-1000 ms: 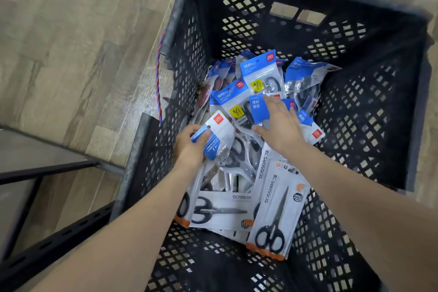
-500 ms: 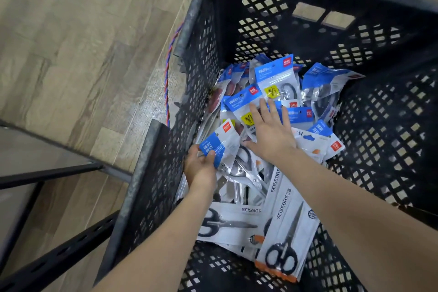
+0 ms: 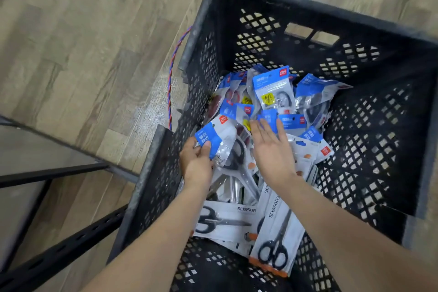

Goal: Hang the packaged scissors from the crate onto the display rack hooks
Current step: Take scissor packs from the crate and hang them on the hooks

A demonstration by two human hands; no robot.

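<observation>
A black lattice crate (image 3: 308, 14) holds a pile of packaged scissors. My left hand (image 3: 196, 163) grips one blue-topped clear scissors pack (image 3: 215, 142) by its header, near the crate's left wall. My right hand (image 3: 270, 147) lies flat with straight fingers on the blue-topped packs (image 3: 272, 92) in the middle of the pile. Flat white card packs marked SCISSORS (image 3: 275, 239) lie at the near end of the crate.
The crate stands on a wood-look floor (image 3: 83, 42). A black metal rack frame (image 3: 59, 251) with a perforated rail is at the lower left. A red-and-blue cord (image 3: 169, 92) runs along the floor by the crate's left wall.
My left hand has lifted the blue-topped pack a little higher off the pile. My right hand's fingers have flattened out and slid slightly toward me over the packs. The view has shifted left.
</observation>
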